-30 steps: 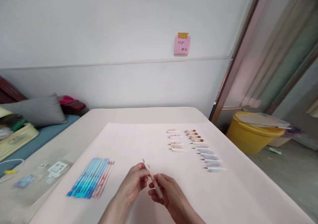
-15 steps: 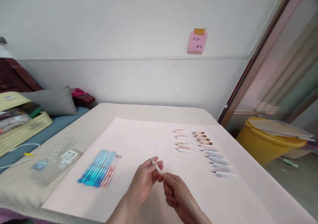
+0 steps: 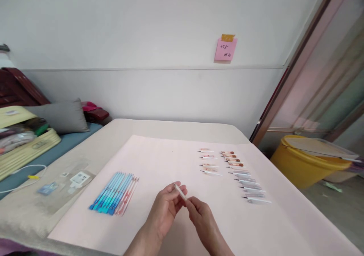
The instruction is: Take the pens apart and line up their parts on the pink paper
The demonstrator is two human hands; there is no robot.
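A slim whitish pen (image 3: 179,191) slants between my two hands, its thin tip pointing up and left. My left hand (image 3: 163,208) supports it along the thumb and fingers, palm partly turned up. My right hand (image 3: 203,216) pinches its lower end, which the fingers hide. To the left lies a row of blue pens (image 3: 112,191) side by side, with a few pink-and-white pens (image 3: 127,196) along its right edge. On the right are small barrel pieces paired with thin white refills: pale pink ones (image 3: 209,165), brown ones (image 3: 231,159) and greyish clear ones (image 3: 253,189).
Pale pink paper (image 3: 165,153) covers much of the table. Clear plastic packaging (image 3: 74,184) lies on the left, near a white cable (image 3: 22,167). A grey cushion (image 3: 65,116) is further back. A yellow bin (image 3: 307,165) stands at the right; a pink note (image 3: 225,49) hangs on the wall.
My right hand has turned slightly at the pen's lower end and its fingers have curled in more. My left hand and the pen have barely moved.
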